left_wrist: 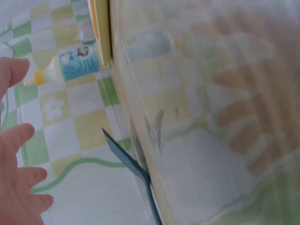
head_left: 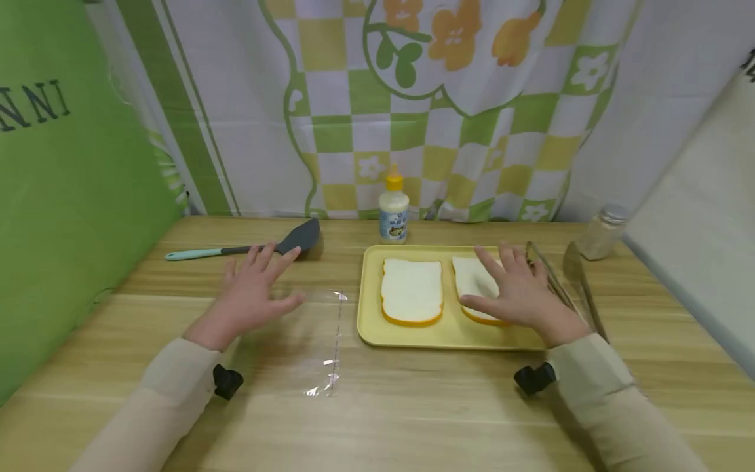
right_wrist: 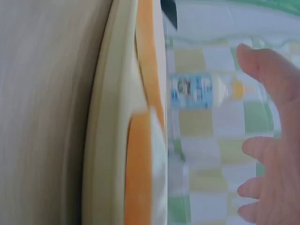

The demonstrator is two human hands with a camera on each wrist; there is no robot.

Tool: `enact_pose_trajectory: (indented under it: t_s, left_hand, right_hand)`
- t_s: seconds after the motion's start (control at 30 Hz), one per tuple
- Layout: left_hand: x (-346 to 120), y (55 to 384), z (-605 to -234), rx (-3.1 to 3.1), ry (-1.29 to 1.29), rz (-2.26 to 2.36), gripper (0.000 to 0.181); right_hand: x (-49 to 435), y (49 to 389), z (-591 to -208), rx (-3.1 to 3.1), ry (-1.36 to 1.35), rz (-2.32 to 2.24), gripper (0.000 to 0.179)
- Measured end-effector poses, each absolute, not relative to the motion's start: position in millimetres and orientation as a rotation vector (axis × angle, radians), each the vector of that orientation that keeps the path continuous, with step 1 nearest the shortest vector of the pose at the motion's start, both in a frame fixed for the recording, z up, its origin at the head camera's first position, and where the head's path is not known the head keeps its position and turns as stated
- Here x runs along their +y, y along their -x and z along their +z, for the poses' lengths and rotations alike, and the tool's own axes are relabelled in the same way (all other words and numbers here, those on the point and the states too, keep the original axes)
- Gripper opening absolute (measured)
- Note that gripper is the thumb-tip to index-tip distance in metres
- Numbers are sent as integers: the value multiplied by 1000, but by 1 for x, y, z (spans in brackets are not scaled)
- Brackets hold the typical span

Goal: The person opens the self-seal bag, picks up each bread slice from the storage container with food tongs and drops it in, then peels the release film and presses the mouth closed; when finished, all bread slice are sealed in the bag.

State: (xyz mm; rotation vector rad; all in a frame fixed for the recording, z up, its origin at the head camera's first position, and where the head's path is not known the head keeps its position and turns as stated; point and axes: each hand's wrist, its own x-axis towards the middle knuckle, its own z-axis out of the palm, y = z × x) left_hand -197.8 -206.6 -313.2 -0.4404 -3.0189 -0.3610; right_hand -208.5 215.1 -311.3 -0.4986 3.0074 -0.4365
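Observation:
My left hand [head_left: 250, 298], fingers spread and holding nothing, hovers over the left part of the table beside a clear plastic bag [head_left: 318, 347] lying flat. Over the right half of a yellow tray [head_left: 371, 328] is my right hand [head_left: 519, 288], its fingers also spread and its grasp bare. Two slices of bread, white with orange-brown crust, lie on the tray. The left slice [head_left: 411, 292] shows whole, while the right slice [head_left: 472, 278] is partly hidden behind my right hand. In the right wrist view the crust [right_wrist: 139, 168] of a slice rises above the tray's rim.
A spatula [head_left: 301, 236] with a mint handle lies at the back left. Behind the tray stands a squeeze bottle [head_left: 393, 213] with a yellow cap. Metal tongs [head_left: 584, 288] rest by the tray's right end, near a glass shaker [head_left: 603, 233]. A checked curtain [head_left: 377, 137] hangs behind the table.

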Motion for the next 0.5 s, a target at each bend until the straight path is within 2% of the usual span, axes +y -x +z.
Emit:
enact_pose_trajectory:
  t_s: [0.3, 0.5]
  left_hand:
    - [-202, 191, -318, -2935, 738, -629, 72]
    - [-201, 187, -324, -2965, 844, -644, 71]
  right_hand:
    - [159, 207, -317, 2961, 862, -607, 93]
    - [123, 202, -320, 2830, 939, -748, 93]
